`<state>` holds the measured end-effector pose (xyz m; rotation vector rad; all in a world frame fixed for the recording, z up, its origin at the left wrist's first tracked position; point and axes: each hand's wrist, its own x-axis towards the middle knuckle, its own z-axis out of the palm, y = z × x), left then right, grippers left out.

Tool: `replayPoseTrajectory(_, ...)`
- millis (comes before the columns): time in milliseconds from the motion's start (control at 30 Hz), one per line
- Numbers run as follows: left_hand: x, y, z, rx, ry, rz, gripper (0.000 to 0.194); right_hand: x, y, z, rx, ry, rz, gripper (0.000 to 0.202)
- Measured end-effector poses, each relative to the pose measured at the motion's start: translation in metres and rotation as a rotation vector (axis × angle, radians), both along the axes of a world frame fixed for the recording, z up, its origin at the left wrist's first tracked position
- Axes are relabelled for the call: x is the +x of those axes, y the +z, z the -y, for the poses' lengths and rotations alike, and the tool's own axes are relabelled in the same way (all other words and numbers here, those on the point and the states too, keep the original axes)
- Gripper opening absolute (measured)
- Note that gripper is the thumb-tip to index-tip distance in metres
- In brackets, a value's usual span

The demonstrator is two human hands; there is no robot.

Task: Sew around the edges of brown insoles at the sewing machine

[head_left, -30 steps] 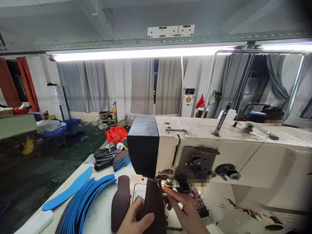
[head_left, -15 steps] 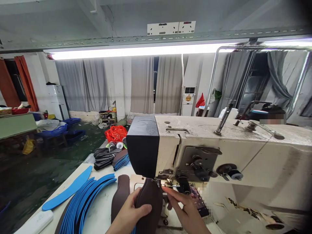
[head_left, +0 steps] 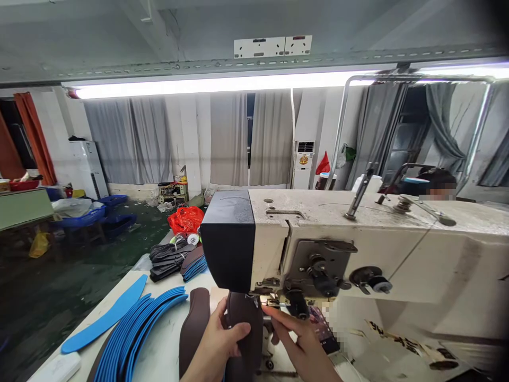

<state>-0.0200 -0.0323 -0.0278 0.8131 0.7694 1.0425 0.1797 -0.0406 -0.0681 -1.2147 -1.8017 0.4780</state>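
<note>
We count one bare left hand (head_left: 222, 337) and one bare right hand (head_left: 300, 339), two dark-brown curved panels (head_left: 253, 345) near them, one cream sewing machine (head_left: 382, 244) with a black end cover, one loose flat blue strip (head_left: 107, 315), one crumpled red plastic bag (head_left: 185, 219), and one fanned stack of curved blue strips (head_left: 133, 331) too overlapped for us to number.

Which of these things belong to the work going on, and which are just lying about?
In the work:
curved dark brown piece, held by the left hand, right hand at its edge
cream metal sewing machine
probably the stacked curved blue strips

Apparently just lying about:
crumpled red plastic bag
white rounded oblong object
</note>
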Motion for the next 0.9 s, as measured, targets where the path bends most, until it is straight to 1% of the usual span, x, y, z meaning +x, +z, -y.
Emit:
replayPoseTrajectory(133,0.002,0.009,0.0,-0.032,-0.005,-0.02,0.072,0.0,-0.001,0.0,-0.02,0.043,-0.007,0.04)
replayPoseTrajectory(300,0.006,0.019,-0.002,0.005,0.014,-0.051,0.061,0.0,0.001,0.001,-0.001,0.027,0.006,0.038)
replayPoseTrajectory(467,0.01,0.017,-0.014,0.044,0.059,-0.08,0.041,-0.002,0.003,0.001,0.019,0.034,-0.019,0.037)
replayPoseTrajectory(600,0.012,0.014,-0.028,0.082,0.047,-0.084,0.027,-0.003,0.003,0.0,0.038,0.041,-0.026,0.037)
replayPoseTrajectory(767,0.014,0.015,-0.041,0.107,0.037,-0.112,0.022,-0.003,0.005,0.0,0.009,0.074,-0.024,0.038)
replayPoseTrajectory(900,0.012,0.014,-0.044,0.117,0.042,-0.136,0.021,-0.004,0.008,0.003,0.023,0.038,-0.015,0.038)
